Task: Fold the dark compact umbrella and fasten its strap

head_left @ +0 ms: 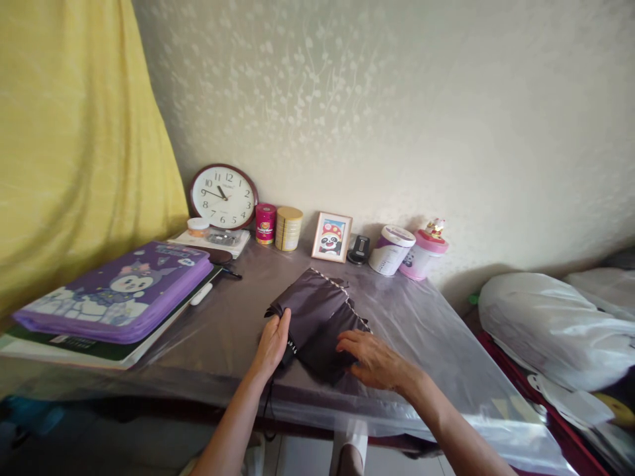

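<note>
Both of your 2 hands are on a dark grey bundle of cloth. It sits in the middle of the desk, close to the near edge. It looks like a folding umbrella, but the cloth is bunched up, so I can't be sure.

Your left hand is curled around the left side of the folding umbrella, with the fingers wrapped over its edge. Your right hand lies flat on the near right part. Its fingers are spread out and it is not gripping. The hands are apart, with the dark cloth between them.

The folding umbrella lies right in front of you, just past your hands. Its long way runs from the near edge of the desk toward the wall, leaning a little to the right. Both hands touch it. The left hand is at the near end, where a thin black cord hangs down over the desk edge.

A clear plastic sheet covers the desk. To your left, well apart from the hands, a purple cartoon case rests on a flat book. Along the wall stand a round clock, 2 tins, 1 red and 1 gold, a small panda picture, a white tub and a pink cup. A yellow curtain hangs on the left. White bags lie off to the right.
</note>
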`<state>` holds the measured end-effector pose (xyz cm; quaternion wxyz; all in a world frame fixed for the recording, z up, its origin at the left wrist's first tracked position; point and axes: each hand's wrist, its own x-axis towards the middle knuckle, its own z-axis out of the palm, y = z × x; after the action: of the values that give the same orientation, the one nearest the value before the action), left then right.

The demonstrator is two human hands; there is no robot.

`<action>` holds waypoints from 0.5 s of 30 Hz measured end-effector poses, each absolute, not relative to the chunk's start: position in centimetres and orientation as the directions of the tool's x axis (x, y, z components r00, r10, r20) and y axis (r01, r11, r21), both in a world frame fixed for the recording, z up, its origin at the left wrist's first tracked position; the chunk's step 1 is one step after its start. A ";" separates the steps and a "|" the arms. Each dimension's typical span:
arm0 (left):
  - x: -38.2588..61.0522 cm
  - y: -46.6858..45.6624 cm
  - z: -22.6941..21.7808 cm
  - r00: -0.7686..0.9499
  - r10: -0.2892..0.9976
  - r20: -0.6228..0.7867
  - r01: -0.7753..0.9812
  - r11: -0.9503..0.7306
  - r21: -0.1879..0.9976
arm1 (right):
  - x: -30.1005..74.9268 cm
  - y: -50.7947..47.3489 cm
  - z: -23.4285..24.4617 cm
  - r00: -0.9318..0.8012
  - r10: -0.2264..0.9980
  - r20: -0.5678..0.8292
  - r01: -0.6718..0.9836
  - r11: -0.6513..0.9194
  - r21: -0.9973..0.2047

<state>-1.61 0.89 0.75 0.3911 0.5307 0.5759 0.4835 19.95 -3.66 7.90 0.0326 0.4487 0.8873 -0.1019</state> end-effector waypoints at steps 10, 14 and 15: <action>-1.7 0.9 0.6 -0.116 0.989 0.089 0.223 -0.062 0.973 | 21.0 -2.9 8.8 -0.473 0.876 -0.092 0.881 0.471 -0.043; -1.6 0.9 0.4 -0.120 0.989 0.081 0.234 -0.051 0.971 | 21.1 -2.5 8.9 -0.445 0.895 0.028 0.885 0.444 -0.140; -1.6 0.9 0.4 -0.119 0.990 0.076 0.233 -0.046 0.971 | 21.0 -2.4 8.9 -0.428 0.902 0.059 0.884 0.431 -0.179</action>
<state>-1.63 0.90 0.37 0.3902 0.5367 0.5698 0.4847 21.01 -2.38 8.93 -0.0729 0.5298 0.8428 -0.0603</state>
